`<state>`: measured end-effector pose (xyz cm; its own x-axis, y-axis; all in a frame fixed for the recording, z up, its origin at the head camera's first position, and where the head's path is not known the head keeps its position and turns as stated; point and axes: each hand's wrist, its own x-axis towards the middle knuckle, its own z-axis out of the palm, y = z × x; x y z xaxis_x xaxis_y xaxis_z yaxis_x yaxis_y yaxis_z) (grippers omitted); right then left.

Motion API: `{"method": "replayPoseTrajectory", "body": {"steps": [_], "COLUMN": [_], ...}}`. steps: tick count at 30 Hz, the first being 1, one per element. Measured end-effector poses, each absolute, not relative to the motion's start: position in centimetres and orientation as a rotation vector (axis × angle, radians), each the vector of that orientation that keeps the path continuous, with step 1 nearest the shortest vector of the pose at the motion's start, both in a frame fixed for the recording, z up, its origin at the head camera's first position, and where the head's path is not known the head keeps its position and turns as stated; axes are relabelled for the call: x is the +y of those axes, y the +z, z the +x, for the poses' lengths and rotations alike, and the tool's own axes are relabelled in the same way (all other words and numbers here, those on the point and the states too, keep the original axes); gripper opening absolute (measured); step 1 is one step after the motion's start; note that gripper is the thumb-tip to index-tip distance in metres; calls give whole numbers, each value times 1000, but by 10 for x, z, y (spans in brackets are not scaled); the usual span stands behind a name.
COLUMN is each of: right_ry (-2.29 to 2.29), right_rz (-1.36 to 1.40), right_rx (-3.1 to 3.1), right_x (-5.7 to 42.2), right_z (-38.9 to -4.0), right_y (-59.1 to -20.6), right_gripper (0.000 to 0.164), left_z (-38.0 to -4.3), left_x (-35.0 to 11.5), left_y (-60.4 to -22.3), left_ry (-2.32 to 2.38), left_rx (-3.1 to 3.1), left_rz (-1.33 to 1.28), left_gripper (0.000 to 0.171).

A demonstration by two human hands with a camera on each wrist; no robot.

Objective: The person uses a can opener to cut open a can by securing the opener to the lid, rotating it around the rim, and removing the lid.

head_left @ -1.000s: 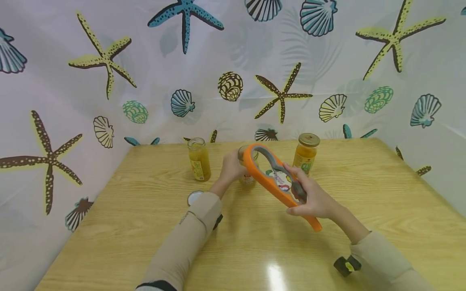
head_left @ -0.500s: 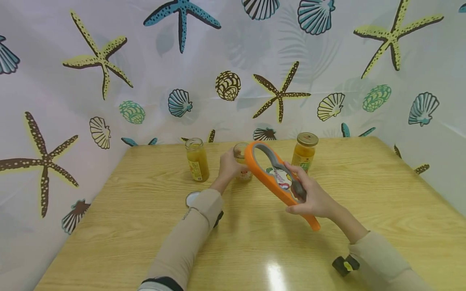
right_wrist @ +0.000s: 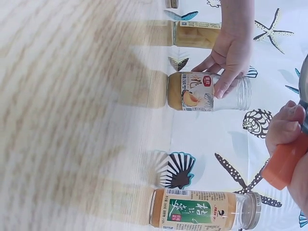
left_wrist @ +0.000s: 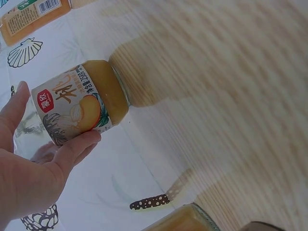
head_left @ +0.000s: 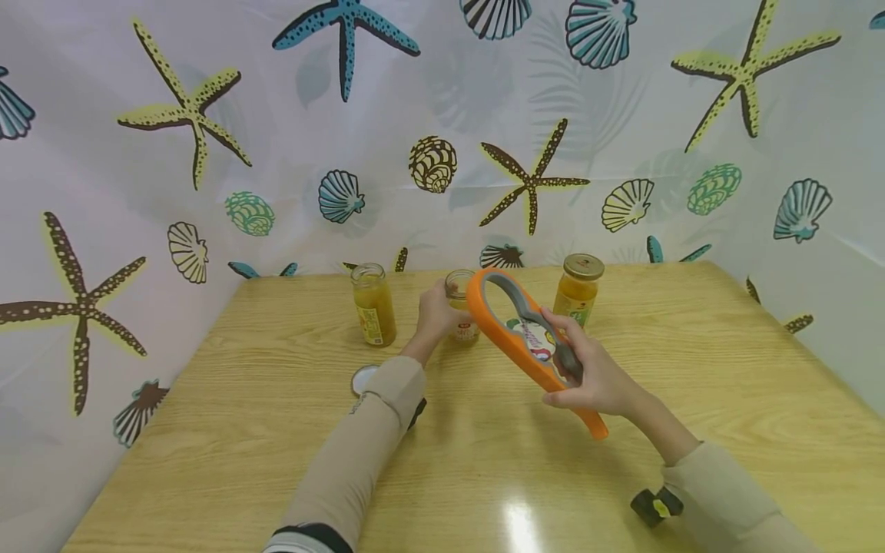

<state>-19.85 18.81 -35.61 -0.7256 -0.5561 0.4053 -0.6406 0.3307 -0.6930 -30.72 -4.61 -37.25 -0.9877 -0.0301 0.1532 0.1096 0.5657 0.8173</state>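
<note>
My left hand holds the middle glass jar, which stands upright on the table with no lid. In the left wrist view, thumb and fingers lie on either side of this jar, around its upper half. Its label shows a peach, and yellowish contents fill the lower part. My right hand grips an orange and grey jar opener, raised above the table with its large loop pointing up and left. The opener's loop overlaps the jar's right side in the head view.
An uncapped jar stands at left. At right is a jar with a gold lid, its green label seen in the right wrist view. A loose lid lies beside my left sleeve. A patterned cloth hangs behind the table.
Since a second ago, my left hand and the middle jar have shifted slightly left and back. My right hand keeps the jar opener in nearly the same place.
</note>
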Motion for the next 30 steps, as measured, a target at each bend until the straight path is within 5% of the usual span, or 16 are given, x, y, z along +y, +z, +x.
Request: {"method": "replayPoseTrajectory", "body": {"steps": [20, 30], "right_ry": [1427, 1384], "right_rz": [1141, 1164], "right_rx": [-2455, -2462], "right_x": [189, 186], "right_z": [-197, -196], "right_y": [-358, -358], "right_gripper": [94, 93], "left_z": [-307, -286], "left_x": [-48, -62], "left_y": [-370, -364], "left_ry": [-1373, -1566], "left_rx": [-2795, -2717], "left_rz": [-111, -49], "left_gripper": [63, 88]}}
